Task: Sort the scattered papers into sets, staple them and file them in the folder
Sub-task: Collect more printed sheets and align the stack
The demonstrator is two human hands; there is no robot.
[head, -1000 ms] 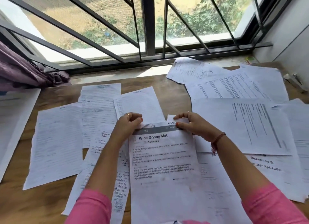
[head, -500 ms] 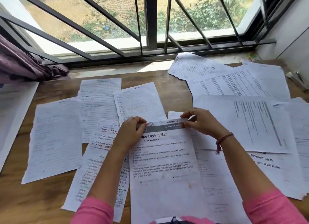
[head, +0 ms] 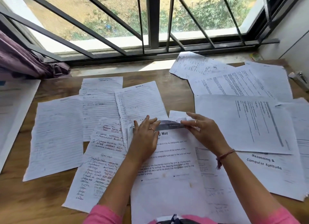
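Desk [head: 50, 198] carries loose papers on both sides of the hands; no folder or clear stapler in view, so nothing is filed and no container can be reported. A small object at the far right edge is too blurred to name.

Printed sheet [head: 168, 178], headed "...g Mat", lies directly under both hands, long axis running from the fingers back toward the person's body. Its top edge sits at the fingertips, and more sheet edges fan out just left of the left hand, so it looks like a small stack.

Handwritten page [head: 98, 165] lies left of the left hand, part tucked under the stack. "Computer Aptitude" sheet [head: 267, 170] lies right of the right wrist, well apart from the fingers.

Left hand [head: 144, 138]: fingers nearly straight, pressing flat on the top left corner.

Right hand [head: 203, 131]: thumb and fingers pinch the grey header strip [head: 168, 126] at the top edge, which curls up between the two hands.

Judgement: squaring the stack's top edge; both hands equally near, stapling not yet begun.
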